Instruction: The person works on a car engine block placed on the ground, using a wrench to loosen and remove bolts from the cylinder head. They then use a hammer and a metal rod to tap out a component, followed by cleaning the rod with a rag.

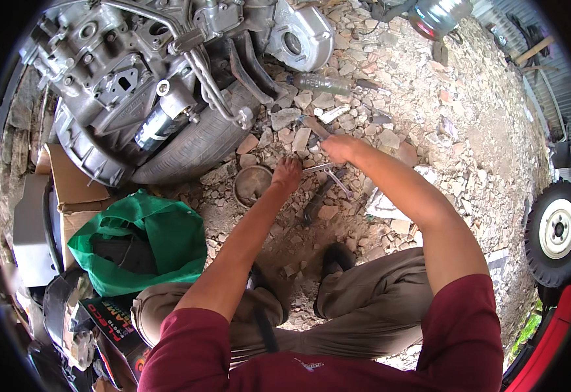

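Observation:
My right hand [341, 148] is closed around a flat, brown, handle-like piece [315, 127] low over the rubble; its exact kind is unclear. To its left, my left hand [288, 174] is low to the ground with its fingers curled, and what they hold is hidden. A chrome wrench [318, 168] reaches out beside the left hand's fingers, its near end meeting the hand. Another slim metal tool [339, 183] lies at an angle by the wrench's far end. Just left of the left hand sits a round, shallow, dirt-coloured container [252, 185].
An engine block [112, 81] rests on a tyre [197, 147] at the far left. A green bag [148, 242] and a cardboard box [79, 179] stand near left. A plastic bottle [321, 83] lies beyond my hands on broken stones. At right is a wheel [555, 234] by red bodywork.

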`<state>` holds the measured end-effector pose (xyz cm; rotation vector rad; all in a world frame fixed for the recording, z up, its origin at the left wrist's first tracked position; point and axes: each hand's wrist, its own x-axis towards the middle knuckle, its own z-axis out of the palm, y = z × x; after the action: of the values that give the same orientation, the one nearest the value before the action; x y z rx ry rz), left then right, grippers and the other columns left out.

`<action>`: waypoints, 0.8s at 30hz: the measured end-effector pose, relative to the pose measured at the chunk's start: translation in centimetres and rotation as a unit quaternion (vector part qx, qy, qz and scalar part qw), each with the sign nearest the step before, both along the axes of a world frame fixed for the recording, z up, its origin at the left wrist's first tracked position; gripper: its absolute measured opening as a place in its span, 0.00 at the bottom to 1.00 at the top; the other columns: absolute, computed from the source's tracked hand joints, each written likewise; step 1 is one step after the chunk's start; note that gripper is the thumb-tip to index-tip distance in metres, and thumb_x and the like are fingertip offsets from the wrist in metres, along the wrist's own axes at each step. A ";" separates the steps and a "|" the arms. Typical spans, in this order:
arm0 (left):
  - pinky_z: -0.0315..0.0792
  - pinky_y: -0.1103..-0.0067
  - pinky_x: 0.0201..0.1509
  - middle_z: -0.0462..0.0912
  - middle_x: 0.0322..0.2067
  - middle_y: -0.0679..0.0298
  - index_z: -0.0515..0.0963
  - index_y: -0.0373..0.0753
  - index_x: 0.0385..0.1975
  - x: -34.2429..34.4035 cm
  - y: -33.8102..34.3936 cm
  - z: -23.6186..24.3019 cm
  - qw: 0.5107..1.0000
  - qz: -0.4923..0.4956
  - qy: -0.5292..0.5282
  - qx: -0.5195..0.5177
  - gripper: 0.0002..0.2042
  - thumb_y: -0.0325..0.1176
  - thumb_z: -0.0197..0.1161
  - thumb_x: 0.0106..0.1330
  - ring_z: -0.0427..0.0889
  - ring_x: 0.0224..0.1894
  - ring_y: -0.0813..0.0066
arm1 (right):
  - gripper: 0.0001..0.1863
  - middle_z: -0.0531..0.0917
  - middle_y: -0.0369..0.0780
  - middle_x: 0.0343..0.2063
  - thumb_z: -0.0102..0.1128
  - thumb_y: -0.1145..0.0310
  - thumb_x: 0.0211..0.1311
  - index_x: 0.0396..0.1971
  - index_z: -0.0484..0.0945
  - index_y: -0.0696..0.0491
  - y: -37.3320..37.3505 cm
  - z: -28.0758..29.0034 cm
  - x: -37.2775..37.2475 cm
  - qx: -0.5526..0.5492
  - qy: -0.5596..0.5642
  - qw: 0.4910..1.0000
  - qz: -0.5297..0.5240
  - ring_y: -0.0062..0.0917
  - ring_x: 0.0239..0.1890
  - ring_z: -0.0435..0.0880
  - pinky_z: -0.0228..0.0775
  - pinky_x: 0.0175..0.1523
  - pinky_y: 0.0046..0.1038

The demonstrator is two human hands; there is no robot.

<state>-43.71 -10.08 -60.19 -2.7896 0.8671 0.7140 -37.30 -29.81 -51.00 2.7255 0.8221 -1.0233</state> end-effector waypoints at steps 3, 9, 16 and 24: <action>0.62 0.65 0.66 0.70 0.61 0.49 0.60 0.30 0.66 -0.6 0.5 0.3 1.000 0.023 -0.008 0.015 0.27 0.30 0.52 0.66 0.69 0.63 0.55 | 0.13 0.85 0.48 0.42 0.59 0.74 0.53 0.40 0.81 0.59 0.6 0.9 0.0 0.026 -0.021 0.999 -0.026 0.38 0.45 0.86 0.79 0.48 0.37; 0.69 0.64 0.60 0.77 0.54 0.45 0.61 0.31 0.65 0.1 4.5 4.7 0.999 0.008 -0.001 0.045 0.28 0.33 0.55 0.65 0.76 0.57 0.51 | 0.15 0.84 0.50 0.41 0.60 0.68 0.58 0.43 0.79 0.58 -0.7 1.5 0.6 0.003 0.005 1.000 0.006 0.43 0.46 0.83 0.76 0.51 0.40; 0.73 0.60 0.56 0.82 0.46 0.48 0.76 0.39 0.48 0.5 6.5 4.2 0.975 0.152 -0.028 -0.162 0.19 0.45 0.61 0.65 0.80 0.52 0.49 | 0.14 0.84 0.50 0.42 0.62 0.68 0.56 0.41 0.81 0.59 1.0 -2.3 -1.1 0.066 -0.001 0.997 0.028 0.42 0.47 0.84 0.76 0.53 0.39; 0.73 0.60 0.56 0.83 0.46 0.49 0.74 0.42 0.55 -0.9 10.6 5.5 0.987 0.078 0.088 -0.109 0.20 0.43 0.56 0.67 0.80 0.52 0.50 | 0.23 0.78 0.54 0.49 0.59 0.74 0.55 0.52 0.71 0.63 2.7 -7.6 -6.5 0.141 -0.199 0.961 0.127 0.44 0.50 0.82 0.74 0.53 0.42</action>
<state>-44.65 0.49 -54.65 -3.0506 0.8065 0.9584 -43.77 -27.08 -58.64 2.7991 1.2688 -0.3087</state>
